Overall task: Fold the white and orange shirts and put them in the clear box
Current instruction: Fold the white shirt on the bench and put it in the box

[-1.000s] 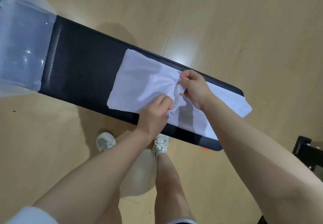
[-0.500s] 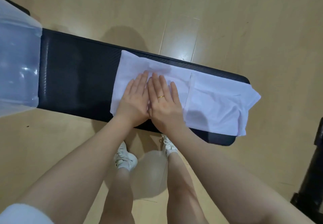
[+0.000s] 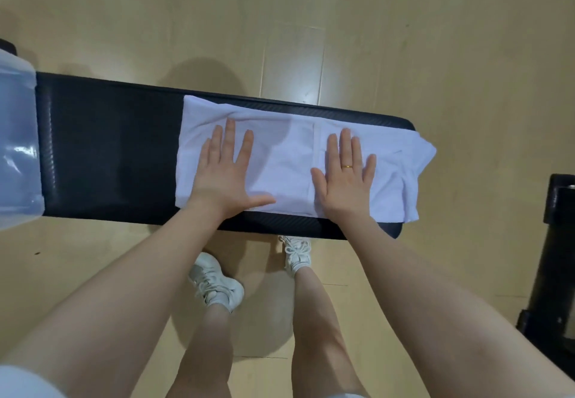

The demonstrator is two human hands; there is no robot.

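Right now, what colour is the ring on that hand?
Gold, on the right hand pressing the white shirt; seen in the head view.

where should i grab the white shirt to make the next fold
Probably the right end of the white shirt, where it droops past the end of the black bench. That loose edge is free to pinch at its near and far corners, coming in from the right, then carry across toward the clear box. Both the left hand and right hand now press flat on it.
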